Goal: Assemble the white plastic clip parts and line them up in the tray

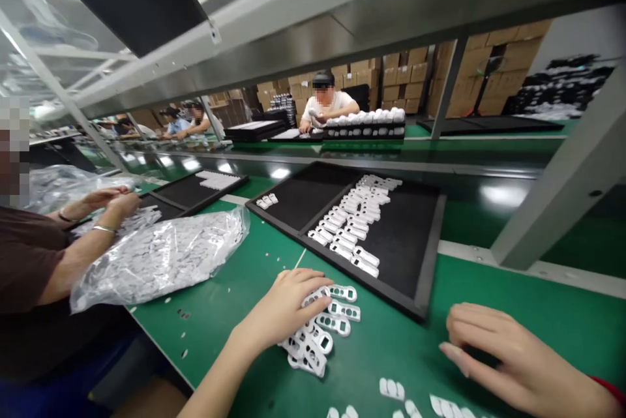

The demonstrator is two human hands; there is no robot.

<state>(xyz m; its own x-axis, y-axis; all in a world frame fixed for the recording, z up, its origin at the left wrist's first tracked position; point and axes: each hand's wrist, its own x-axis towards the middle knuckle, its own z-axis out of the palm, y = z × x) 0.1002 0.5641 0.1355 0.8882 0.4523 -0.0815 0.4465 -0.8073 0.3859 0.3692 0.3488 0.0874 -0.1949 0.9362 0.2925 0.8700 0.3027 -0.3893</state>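
Observation:
My left hand (293,304) lies over a loose pile of white plastic casings (313,346), its fingers stretched out and touching the upper ones. Each casing is long with a rounded end and cut-out holes. A thin pale stick-like thing (300,258) shows just behind this hand; whether the hand touches it I cannot tell. My right hand (513,356) is above the green table at the right, fingers bent and thumb apart, with nothing visible in it. Small white rounded pieces (392,388) lie on the table between the hands, near the bottom edge.
A black divided tray (411,274) beyond my hands holds rows of white casings. To the left are a clear bag of white parts (166,258), another black tray (169,191) and a co-worker's hands (115,199). A metal post (552,170) rises at right; a beam crosses overhead.

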